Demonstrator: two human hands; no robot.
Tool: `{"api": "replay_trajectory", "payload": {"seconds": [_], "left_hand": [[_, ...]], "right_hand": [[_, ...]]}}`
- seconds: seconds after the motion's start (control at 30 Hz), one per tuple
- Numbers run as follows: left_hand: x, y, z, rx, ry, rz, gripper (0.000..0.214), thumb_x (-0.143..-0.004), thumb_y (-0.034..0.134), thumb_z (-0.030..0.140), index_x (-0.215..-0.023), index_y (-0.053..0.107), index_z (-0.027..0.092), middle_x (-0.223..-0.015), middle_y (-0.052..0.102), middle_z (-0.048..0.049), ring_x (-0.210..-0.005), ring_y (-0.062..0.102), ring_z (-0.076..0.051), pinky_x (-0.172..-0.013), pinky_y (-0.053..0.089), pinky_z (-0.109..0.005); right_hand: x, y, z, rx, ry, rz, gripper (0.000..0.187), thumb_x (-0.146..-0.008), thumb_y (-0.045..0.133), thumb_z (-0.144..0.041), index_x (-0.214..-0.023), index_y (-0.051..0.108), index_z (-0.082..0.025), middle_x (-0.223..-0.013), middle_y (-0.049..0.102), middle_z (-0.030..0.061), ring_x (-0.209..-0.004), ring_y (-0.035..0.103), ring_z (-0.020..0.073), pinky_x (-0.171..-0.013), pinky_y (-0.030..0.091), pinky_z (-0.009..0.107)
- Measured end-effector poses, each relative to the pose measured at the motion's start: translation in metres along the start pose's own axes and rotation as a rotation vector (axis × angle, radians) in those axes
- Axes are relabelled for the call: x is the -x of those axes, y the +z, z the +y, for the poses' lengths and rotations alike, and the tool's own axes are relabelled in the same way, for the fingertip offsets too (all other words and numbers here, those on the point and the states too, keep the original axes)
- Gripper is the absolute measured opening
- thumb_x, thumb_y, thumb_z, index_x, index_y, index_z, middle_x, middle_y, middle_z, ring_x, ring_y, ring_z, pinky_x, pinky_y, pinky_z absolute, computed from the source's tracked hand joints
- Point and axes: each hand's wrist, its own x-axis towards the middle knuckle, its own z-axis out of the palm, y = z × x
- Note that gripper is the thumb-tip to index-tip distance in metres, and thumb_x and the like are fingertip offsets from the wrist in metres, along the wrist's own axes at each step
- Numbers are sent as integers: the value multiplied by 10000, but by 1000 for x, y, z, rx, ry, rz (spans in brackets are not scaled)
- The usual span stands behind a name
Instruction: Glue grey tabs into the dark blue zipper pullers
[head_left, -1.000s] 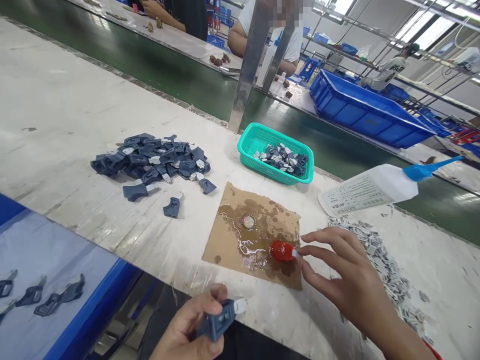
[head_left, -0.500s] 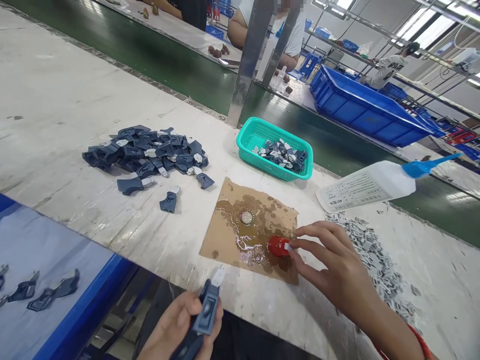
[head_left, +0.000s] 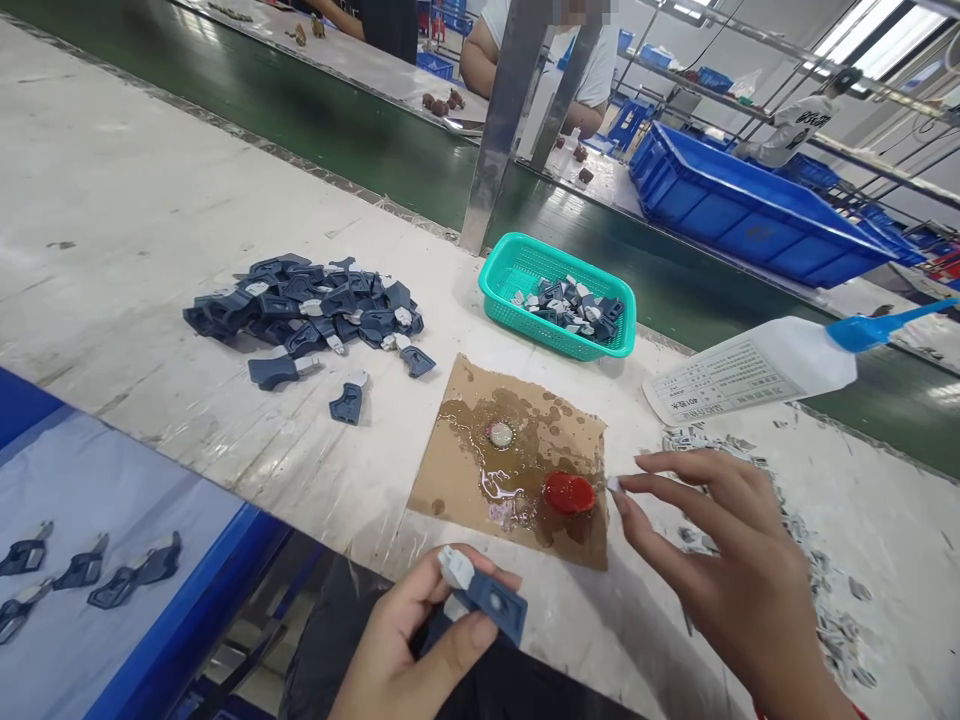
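My left hand (head_left: 409, 650) grips a dark blue plastic part (head_left: 487, 598) with a white tip, held flat just below the table's front edge. My right hand (head_left: 724, 560) pinches a tiny white piece (head_left: 613, 484) between thumb and forefinger, just right of a red cap (head_left: 568, 492). The cap sits in wet glue on a brown cardboard sheet (head_left: 457, 470), beside a small round silvery cap (head_left: 499, 434). A pile of dark blue parts (head_left: 300, 312) lies to the left, with two loose ones in front of it.
A teal basket (head_left: 517, 268) holding finished parts stands behind the cardboard. A white glue bottle (head_left: 757, 368) with a blue nozzle lies at the right, above scattered small grey pieces (head_left: 817, 590). A blue tray (head_left: 112, 580) with several parts sits at lower left. Other people sit across the green belt.
My right hand has lifted the tiny white piece away from the red cap, moving right. My left hand has turned the blue part from upright to lying flat.
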Motion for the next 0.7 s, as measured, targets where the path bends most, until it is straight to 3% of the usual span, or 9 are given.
{"api": "replay_trajectory", "payload": {"seconds": [0.07,0.27,0.47,0.7], "left_hand": [[-1,5,-1,-107,81,-1,207,-671,731,419,-796,702,257,-810,737,-9,-806,628,-159,-753,458,-200],[1,11,-2,-212,155,-12,106,-735,663,324,-832,675,282,-849,740,41,-813,649,-142,-755,445,-170],[1,10,-5,-275,263,16,126,-754,623,232,-844,677,302,-839,728,51,-811,651,-140,-741,449,-172],[1,7,-8,-383,460,1,237,-791,576,166,-895,666,359,-859,708,79,-805,653,-120,-748,438,-160]], "right_hand": [[1,-5,-12,-69,32,1,92,-797,598,-187,-871,614,-238,-895,601,56,-860,543,209,-786,439,395],[9,-5,-46,-352,-31,-122,131,-741,619,-162,-848,611,-236,-855,601,61,-881,560,201,-704,505,318],[11,5,-49,-388,-37,-116,133,-730,617,-139,-832,621,-224,-829,621,61,-831,595,193,-706,527,336],[8,-4,-51,-404,-115,-210,124,-792,593,-133,-867,641,-220,-811,645,56,-822,606,182,-678,551,307]]}}
